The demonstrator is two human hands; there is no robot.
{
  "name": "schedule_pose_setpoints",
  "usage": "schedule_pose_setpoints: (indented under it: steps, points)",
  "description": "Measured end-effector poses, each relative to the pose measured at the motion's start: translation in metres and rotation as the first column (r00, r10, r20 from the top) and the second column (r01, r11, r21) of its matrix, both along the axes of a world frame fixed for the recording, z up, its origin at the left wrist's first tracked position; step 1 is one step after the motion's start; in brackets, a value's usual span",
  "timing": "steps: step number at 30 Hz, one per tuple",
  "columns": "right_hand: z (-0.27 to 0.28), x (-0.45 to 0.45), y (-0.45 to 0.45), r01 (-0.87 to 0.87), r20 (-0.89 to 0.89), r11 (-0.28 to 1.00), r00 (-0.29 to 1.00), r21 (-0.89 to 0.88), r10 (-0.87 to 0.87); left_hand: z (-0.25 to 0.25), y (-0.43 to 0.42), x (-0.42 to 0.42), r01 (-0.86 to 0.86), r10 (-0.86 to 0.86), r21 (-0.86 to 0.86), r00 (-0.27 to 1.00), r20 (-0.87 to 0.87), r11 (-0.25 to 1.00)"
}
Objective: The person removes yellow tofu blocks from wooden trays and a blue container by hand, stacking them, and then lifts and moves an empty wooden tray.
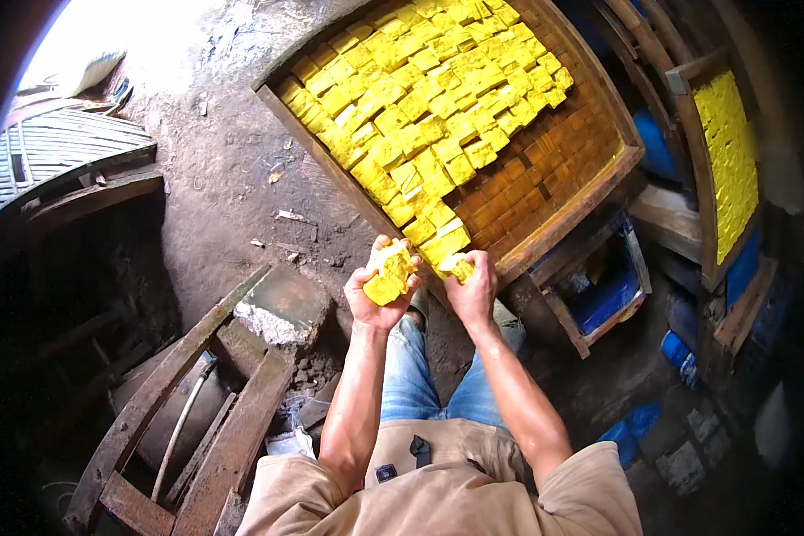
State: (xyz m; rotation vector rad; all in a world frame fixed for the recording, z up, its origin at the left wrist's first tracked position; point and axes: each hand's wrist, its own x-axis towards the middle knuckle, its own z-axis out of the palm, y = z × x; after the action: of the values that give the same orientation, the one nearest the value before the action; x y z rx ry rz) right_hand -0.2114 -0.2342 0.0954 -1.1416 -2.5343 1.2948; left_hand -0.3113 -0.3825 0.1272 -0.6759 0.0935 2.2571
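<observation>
Plainly, two hands are busy: the left hand [372, 311] has its grip curled round yellow blocks [387, 277], their number unclear, and the right hand [475, 291] has its grip pinching one yellow piece [459, 267] at the near corner of one wood-framed tray [558, 183]. Dozens of packed blocks [420, 107], overlapping too much for an exact count, lie there; one second tray [699, 179] sits right.

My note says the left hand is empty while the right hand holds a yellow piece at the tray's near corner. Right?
Not quite: the head view shows yellow pieces in the left hand. The right hand does hold a yellow piece at the tray's near corner.
</observation>
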Motion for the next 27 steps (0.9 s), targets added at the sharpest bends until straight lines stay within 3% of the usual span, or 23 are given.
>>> schedule_pose_setpoints:
  steps: [3, 5, 8, 12, 15, 19, 22, 23, 25, 27]
  points:
    - [0.013, -0.022, 0.011, 0.032, -0.185, 0.998, 0.982, -0.051, -0.041, 0.000, -0.006, -0.003, -0.008, 0.007, -0.003, 1.000, -0.027, 1.000]
    - [-0.003, -0.033, 0.020, -0.030, -0.092, 0.996, 0.996, -0.087, 0.021, 0.001, -0.008, -0.003, -0.017, 0.016, -0.052, 1.000, -0.020, 0.998]
    - [-0.007, -0.043, 0.012, -0.117, 0.149, 0.902, 0.987, 0.414, 0.060, 0.002, -0.007, -0.006, -0.018, 0.018, 0.015, 0.998, -0.058, 1.000]
    - [-0.020, -0.037, -0.008, -0.111, -0.125, 0.944, 0.980, 0.311, 0.156, 0.000, -0.012, -0.005, -0.058, 0.058, 0.012, 0.997, -0.054, 0.998]
    - [-0.013, -0.040, -0.002, -0.012, -0.105, 0.996, 0.994, -0.088, 0.003, 0.000, -0.014, -0.007, -0.064, 0.065, 0.020, 0.997, -0.050, 0.998]
    - [-0.016, -0.055, 0.025, -0.092, -0.260, 0.949, 0.966, -0.300, 0.011, -0.001, -0.017, -0.008, -0.089, 0.092, 0.053, 0.993, -0.069, 0.995]
    - [-0.029, -0.078, 0.027, -0.169, -0.168, 0.983, 0.973, -0.066, 0.156, -0.003, -0.017, -0.010, -0.100, 0.104, 0.077, 0.993, -0.054, 0.992]
    - [-0.029, -0.079, 0.022, -0.168, 0.000, 0.985, 0.986, 0.045, 0.169, -0.002, -0.017, -0.011, -0.099, 0.104, 0.092, 0.994, -0.041, 0.991]
    - [-0.025, -0.079, 0.010, -0.145, 0.049, 0.958, 0.989, 0.249, 0.137, -0.001, -0.019, -0.014, -0.115, 0.117, 0.080, 0.993, -0.014, 0.990]
    - [-0.032, -0.073, -0.003, -0.207, 0.008, 0.918, 0.976, 0.337, 0.217, -0.005, -0.019, -0.013, -0.147, 0.146, 0.027, 0.989, 0.025, 0.989]
